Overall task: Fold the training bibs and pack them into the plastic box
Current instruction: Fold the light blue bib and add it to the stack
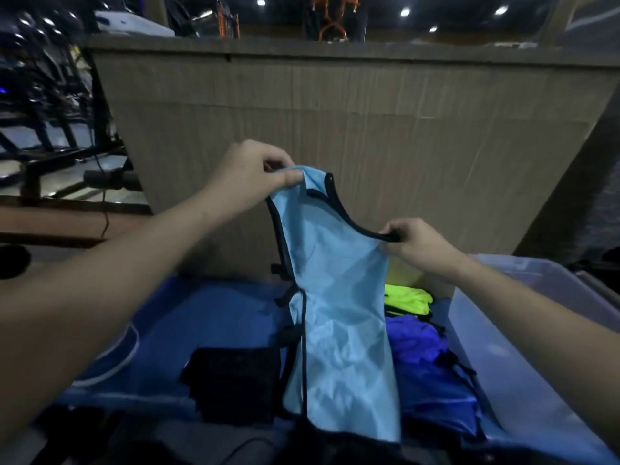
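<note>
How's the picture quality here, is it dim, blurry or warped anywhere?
Head view: dim overall, with small ceiling lights glaring at the top; wide-angle bending curves the brown partition and stretches the forearms; the light blue bib held by the left hand and right hand is fairly sharp; lower edge is dark and smeared.

Light blue bib held up by both shoulders

Pinched at one strap by left hand (250, 172), at the other by right hand (414, 241); light blue bib (339, 317) hanging over blue surface (208, 313), beside clear plastic box (523, 330), yellow-green bib (407, 297), purple bib (419, 340).
</note>
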